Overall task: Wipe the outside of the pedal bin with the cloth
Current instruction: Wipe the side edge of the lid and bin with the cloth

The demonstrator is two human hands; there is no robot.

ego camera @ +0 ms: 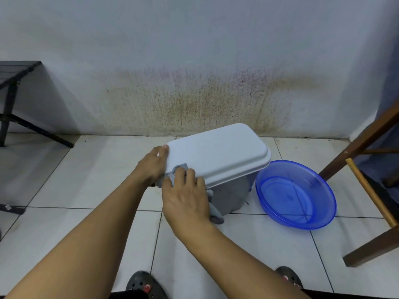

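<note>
Two grips work on the pedal bin [233, 195], which stands on the tiled floor [86, 169] close to the stained wall [194, 93], with a blue basin [295, 195] just beside it on the right. The left grip [152, 167] clasps the near-left corner of the lid [218, 154], thumb on top and fingers wrapped round the rim, steadying the bin. The right grip [186, 197] lies over the grey cloth [178, 168], fingers bent over it, pressing it against the lid's front edge. A fold of cloth shows between the two grips. A grey strip below the right grip may be a trailing end of the cloth or the pedal; which one cannot be told.

The step in hand appears to be wiping the lid's rim and the front wall beneath it. To do it well:

- Hold the left grip firm so the light bin neither slides nor tips toward the basin.
- Draw the cloth in long, overlapping strokes along the rim, then down the body.
- Refold the cloth to a clean face as it soils.
- Follow the groove under the lid's overhang, where dirt likely gathers.

The side walls, back and pedal probably remain to be wiped. The wall-facing side will likely call for turning the bin.
</note>
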